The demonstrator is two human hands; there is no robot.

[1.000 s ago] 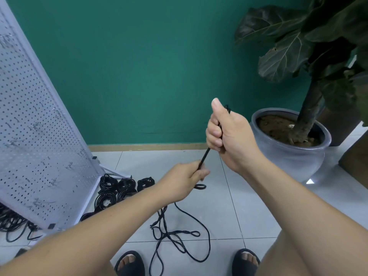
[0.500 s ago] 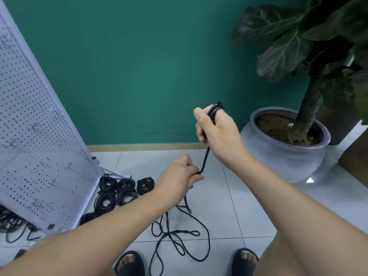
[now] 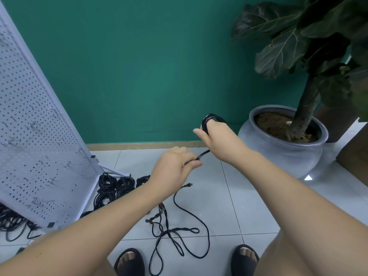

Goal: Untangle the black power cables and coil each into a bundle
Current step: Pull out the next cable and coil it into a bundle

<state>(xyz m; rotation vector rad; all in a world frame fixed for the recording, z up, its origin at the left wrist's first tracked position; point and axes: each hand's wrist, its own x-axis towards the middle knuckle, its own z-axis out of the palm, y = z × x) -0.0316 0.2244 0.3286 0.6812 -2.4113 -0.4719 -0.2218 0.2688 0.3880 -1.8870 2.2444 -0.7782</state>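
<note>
Starting nearest the person, two dark slippers (image 3: pixel 129 259) stand at the near edge of the floor (image 3: pixel 254 196). Between them the loose length of one black cable (image 3: pixel 199 218) lies on the tiles in twisted loops, and several knots show in it. Its free end, with one plug (image 3: pixel 188 185), points toward the middle of the floor.

Above that, the left hand (image 3: pixel 173 166) pinches the cable between thumb and curled fingers, feeding it upward. The right hand (image 3: pixel 221 136), higher and farther out, is clamped on a small coil (image 3: pixel 211 118) of a few turns that wraps its thumb side. A short taut stretch of cable joins the two hands. Judged from this, the cable is early in its winding: most of its length is on the floor, and the twists there probably need shaking out before they reach the coil.

Farther left, finished bundles (image 3: pixel 113 188) lie close together at the foot of one leaning white pegboard (image 3: pixel 39 126). At least five can be made out; the left forearm and their overlap hide the exact number. At the floor's left edge, behind the pegboard, a heap (image 3: pixel 12 222) of uncoiled black cables waits, too tangled to count. So part of the work is done and a good share seems left.

At the far right edge stands one grey pot (image 3: pixel 278 160) with a large-leaved plant (image 3: pixel 278 46), against the green wall (image 3: pixel 139 66).
</note>
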